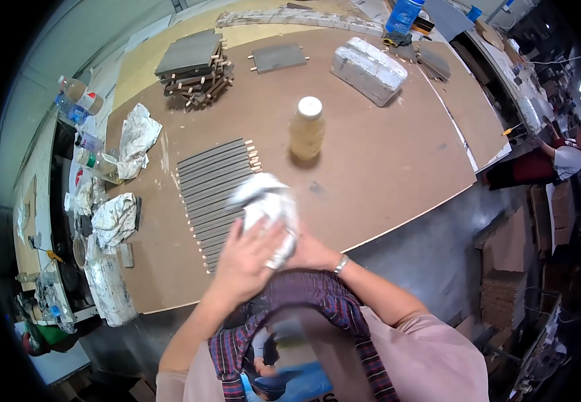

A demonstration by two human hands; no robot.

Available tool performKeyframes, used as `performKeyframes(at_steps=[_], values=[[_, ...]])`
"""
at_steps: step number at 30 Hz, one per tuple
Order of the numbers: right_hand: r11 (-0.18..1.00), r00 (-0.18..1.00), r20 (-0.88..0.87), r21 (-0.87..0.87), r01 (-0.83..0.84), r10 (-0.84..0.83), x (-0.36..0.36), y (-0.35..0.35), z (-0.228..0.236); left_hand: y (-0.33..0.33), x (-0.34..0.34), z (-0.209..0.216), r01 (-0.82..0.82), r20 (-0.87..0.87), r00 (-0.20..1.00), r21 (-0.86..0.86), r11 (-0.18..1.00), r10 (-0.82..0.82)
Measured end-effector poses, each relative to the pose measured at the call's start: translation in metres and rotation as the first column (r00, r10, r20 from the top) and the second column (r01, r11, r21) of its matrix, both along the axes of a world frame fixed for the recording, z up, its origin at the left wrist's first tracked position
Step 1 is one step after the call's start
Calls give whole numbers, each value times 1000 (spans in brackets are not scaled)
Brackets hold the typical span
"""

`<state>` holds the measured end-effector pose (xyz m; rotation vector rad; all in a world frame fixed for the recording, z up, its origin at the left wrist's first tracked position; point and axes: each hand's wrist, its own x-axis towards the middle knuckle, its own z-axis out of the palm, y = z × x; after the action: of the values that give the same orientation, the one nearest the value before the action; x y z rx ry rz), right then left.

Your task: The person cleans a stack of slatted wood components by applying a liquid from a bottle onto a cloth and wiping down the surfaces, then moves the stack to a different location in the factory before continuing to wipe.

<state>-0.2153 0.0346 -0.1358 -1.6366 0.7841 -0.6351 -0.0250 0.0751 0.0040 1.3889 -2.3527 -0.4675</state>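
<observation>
Brown board covers most of the worktable (398,194), and farther off, at three o'clock, I notice another person (558,157) beside a second bench. From the hands as centre, grey strips with pale wooden ends (213,194) lie side by side at ten o'clock, a stack of grey panels (190,57) stands at eleven, and a white-smeared block (369,70) rests at one. Between twelve and one o'clock, rather near, stands a bottle of yellowish liquid (306,137); in my judgement, a wide swing of the cloth or an elbow could knock it over, and if its cap is loose, the strips might become wet. Also, a hanging fold could catch the pale ends and push the row out of line. This white cloth (274,201) is bunched between the two hands, mostly beyond the fingers toward twelve o'clock, near the right ends of the strips; whether it touches them, I cannot tell. On the left hand (247,258) the fingers are nearly straight and slightly parted, laid against the cloth, but blur hides whether they pinch it; the right hand (312,253) has its fingers behind the cloth, so I cannot tell how closed they are
</observation>
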Motion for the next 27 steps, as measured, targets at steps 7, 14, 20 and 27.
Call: performKeyframes(at_steps=[7,14,20,27], values=[[964,981,145,-212,160,-131,21,-1,10,53,81,-27,-185,197,962,-31,982,188],[985,973,179,-64,158,-144,18,1,-11,48,71,-19,-38,150,988,27,999,34],[972,976,184,-184,147,-113,20,-6,1,49,45,-24,-186,41,981,-61,981,188],[972,980,173,-194,130,-96,17,-9,2,84,110,-36,-385,35,921,-58,921,388]])
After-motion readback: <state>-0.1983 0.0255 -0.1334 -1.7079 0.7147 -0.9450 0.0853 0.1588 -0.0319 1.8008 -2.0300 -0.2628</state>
